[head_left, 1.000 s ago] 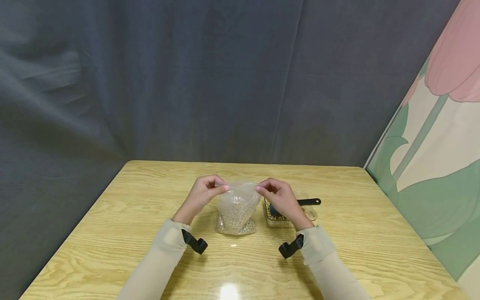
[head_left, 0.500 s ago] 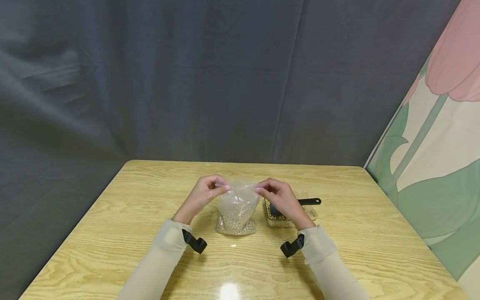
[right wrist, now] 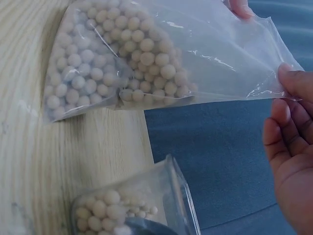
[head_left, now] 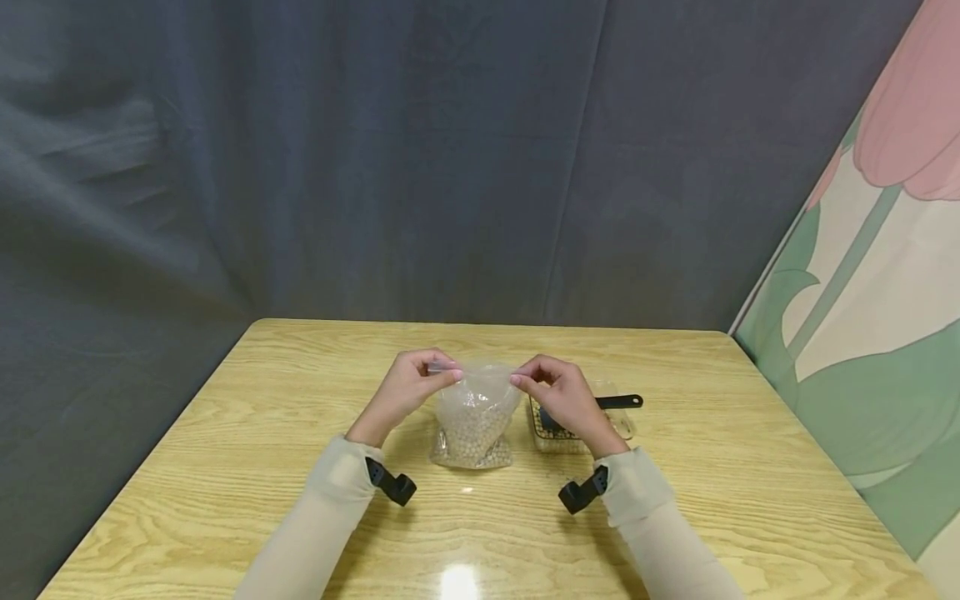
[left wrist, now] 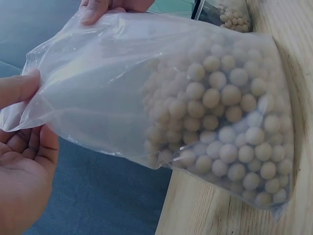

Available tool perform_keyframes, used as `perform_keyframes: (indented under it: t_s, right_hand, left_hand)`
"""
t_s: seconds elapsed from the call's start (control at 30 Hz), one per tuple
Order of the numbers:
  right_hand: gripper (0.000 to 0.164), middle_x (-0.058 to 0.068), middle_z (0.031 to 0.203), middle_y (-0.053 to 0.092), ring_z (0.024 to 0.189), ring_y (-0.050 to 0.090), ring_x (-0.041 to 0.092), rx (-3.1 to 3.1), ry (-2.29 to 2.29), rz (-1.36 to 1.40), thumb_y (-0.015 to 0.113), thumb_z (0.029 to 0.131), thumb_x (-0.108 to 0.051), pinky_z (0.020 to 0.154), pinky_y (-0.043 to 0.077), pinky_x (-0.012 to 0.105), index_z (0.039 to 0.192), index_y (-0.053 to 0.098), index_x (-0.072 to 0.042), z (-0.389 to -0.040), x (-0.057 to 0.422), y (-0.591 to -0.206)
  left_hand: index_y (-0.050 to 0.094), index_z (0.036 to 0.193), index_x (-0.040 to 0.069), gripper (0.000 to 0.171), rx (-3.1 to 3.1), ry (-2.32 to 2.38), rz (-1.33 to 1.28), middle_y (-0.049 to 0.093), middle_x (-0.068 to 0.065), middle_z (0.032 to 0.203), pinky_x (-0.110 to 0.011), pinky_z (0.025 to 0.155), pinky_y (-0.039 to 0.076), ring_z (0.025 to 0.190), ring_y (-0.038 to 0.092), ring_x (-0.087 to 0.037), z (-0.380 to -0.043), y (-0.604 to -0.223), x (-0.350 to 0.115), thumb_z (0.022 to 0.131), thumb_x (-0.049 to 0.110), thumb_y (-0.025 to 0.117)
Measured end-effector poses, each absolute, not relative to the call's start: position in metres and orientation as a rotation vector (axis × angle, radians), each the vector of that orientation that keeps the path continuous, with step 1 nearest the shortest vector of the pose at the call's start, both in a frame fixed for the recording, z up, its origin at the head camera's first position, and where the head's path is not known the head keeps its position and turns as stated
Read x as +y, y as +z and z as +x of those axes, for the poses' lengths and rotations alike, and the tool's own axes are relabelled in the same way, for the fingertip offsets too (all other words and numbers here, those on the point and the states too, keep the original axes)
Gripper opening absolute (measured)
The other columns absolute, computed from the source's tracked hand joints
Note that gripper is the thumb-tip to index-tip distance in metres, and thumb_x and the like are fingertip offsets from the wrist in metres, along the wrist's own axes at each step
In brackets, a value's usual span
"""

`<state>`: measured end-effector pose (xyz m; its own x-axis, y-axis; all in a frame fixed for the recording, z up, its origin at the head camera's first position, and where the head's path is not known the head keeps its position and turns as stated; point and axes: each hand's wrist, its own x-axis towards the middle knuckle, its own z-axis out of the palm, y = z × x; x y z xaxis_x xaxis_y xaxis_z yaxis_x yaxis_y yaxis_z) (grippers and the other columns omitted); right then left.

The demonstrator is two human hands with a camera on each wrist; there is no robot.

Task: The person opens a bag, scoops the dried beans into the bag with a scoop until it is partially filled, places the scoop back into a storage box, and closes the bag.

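Note:
A clear plastic bag (head_left: pixel 474 421) partly filled with round beige beads (left wrist: pixel 230 103) stands on the wooden table. At its top left corner my left hand (head_left: pixel 407 387) pinches the edge between thumb and fingers. The right hand (head_left: pixel 558 396) pinches the opposite top corner, as the right wrist view also shows. The bag's upper part is stretched between both hands, and the beads lie in its lower half. Whether the top edge is sealed I cannot tell.
Right of the bag, partly behind my right hand, is a clear container (head_left: pixel 562 446) of similar beads. A dark scoop with a black handle (head_left: pixel 621 402) lies in it. The wooden table (head_left: pixel 225 467) ends at a dark curtain (head_left: pixel 420 167).
My left thumb and fingers have slid slightly to the right along the bag's top edge. The right hand keeps its pinch in nearly the same place.

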<state>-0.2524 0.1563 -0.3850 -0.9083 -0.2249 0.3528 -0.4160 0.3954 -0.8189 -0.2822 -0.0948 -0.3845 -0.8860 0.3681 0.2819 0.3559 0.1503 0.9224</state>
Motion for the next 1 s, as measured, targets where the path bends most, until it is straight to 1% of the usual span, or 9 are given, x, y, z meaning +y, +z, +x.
perform_keyframes:
  t_s: [0.1, 0.17, 0.23, 0.3, 0.43, 0.53, 0.73, 0.87, 1.0]
  right_hand:
    - [0.013, 0.007, 0.096, 0.069, 0.081, 0.062, 0.017, -2.46, 1.548, 0.579, 0.064, 0.092, -0.022, 0.072, 0.05, 0.028, 0.091, 0.069, -0.01, -0.252, 0.157, -0.385]
    - [0.015, 0.007, 0.097, 0.069, 0.082, 0.062, 0.022, -2.469, 1.551, 0.581, 0.064, 0.092, -0.024, 0.072, 0.05, 0.029, 0.092, 0.07, -0.01, -0.252, 0.158, -0.385]
    - [0.017, 0.007, 0.098, 0.068, 0.082, 0.061, 0.024, -2.486, 1.553, 0.575, 0.064, 0.092, -0.027, 0.07, 0.049, 0.028, 0.093, 0.07, -0.011, -0.252, 0.16, -0.385]
    - [0.018, 0.008, 0.099, 0.068, 0.08, 0.06, 0.023, -2.497, 1.556, 0.581, 0.064, 0.092, -0.028, 0.068, 0.049, 0.029, 0.095, 0.071, -0.011, -0.253, 0.161, -0.385]
    - [0.019, 0.007, 0.1, 0.067, 0.077, 0.058, 0.016, -2.504, 1.577, 0.598, 0.064, 0.092, -0.027, 0.068, 0.048, 0.029, 0.098, 0.071, -0.011, -0.254, 0.161, -0.385]
    - [0.017, 0.008, 0.099, 0.067, 0.076, 0.057, 0.014, -2.49, 1.598, 0.624, 0.065, 0.092, -0.022, 0.067, 0.049, 0.029, 0.101, 0.072, -0.009, -0.253, 0.159, -0.383]
    - [0.014, 0.016, 0.097, 0.066, 0.076, 0.056, 0.008, -2.461, 1.599, 0.694, 0.064, 0.091, -0.007, 0.065, 0.047, 0.027, 0.1, 0.071, 0.001, -0.24, 0.148, -0.363]
    - [0.013, 0.017, 0.098, 0.067, 0.075, 0.055, 0.006, -2.482, 1.556, 0.681, 0.062, 0.092, -0.007, 0.065, 0.045, 0.026, 0.098, 0.07, 0.001, -0.235, 0.144, -0.356]
    - [0.013, 0.014, 0.097, 0.068, 0.073, 0.054, 0.009, -2.481, 1.553, 0.648, 0.063, 0.091, -0.011, 0.063, 0.044, 0.027, 0.096, 0.072, -0.003, -0.244, 0.145, -0.37]
  left_hand:
    - [0.071, 0.094, 0.0, 0.016, 2.395, 1.887, 0.736, 0.068, -0.013, 0.098, -0.026, 0.07, 0.052, 0.08, 0.063, -0.01, -0.282, -0.385, -0.094, 0.088, 0.015, 0.069]
    - [0.071, 0.094, 0.0, 0.016, 2.402, 1.877, 0.735, 0.068, -0.012, 0.098, -0.026, 0.071, 0.053, 0.081, 0.064, -0.011, -0.283, -0.385, -0.093, 0.088, 0.015, 0.068]
    - [0.07, 0.095, -0.001, 0.016, 2.393, 1.871, 0.737, 0.068, -0.012, 0.098, -0.027, 0.072, 0.053, 0.082, 0.064, -0.012, -0.283, -0.386, -0.093, 0.089, 0.015, 0.068]
    - [0.069, 0.096, -0.001, 0.017, 2.38, 1.869, 0.73, 0.068, -0.01, 0.097, -0.027, 0.073, 0.053, 0.082, 0.063, -0.012, -0.284, -0.386, -0.093, 0.089, 0.015, 0.068]
    - [0.069, 0.099, 0.0, 0.018, 2.342, 1.877, 0.718, 0.067, -0.006, 0.096, -0.028, 0.073, 0.052, 0.082, 0.063, -0.012, -0.284, -0.387, -0.094, 0.088, 0.015, 0.068]
    - [0.07, 0.1, 0.0, 0.02, 2.309, 1.894, 0.732, 0.067, -0.004, 0.096, -0.029, 0.073, 0.053, 0.083, 0.064, -0.012, -0.284, -0.388, -0.094, 0.087, 0.016, 0.07]
    - [0.072, 0.099, 0.0, 0.023, 2.268, 1.929, 0.76, 0.068, 0.002, 0.092, -0.031, 0.077, 0.054, 0.087, 0.066, -0.014, -0.282, -0.387, -0.093, 0.084, 0.017, 0.073]
    - [0.074, 0.096, 0.001, 0.019, 2.301, 1.923, 0.761, 0.068, 0.003, 0.089, -0.031, 0.077, 0.054, 0.086, 0.065, -0.014, -0.282, -0.386, -0.092, 0.084, 0.016, 0.073]
    - [0.074, 0.094, 0.001, 0.018, 2.346, 1.907, 0.763, 0.067, 0.002, 0.087, -0.031, 0.077, 0.053, 0.086, 0.064, -0.014, -0.282, -0.386, -0.092, 0.084, 0.015, 0.074]
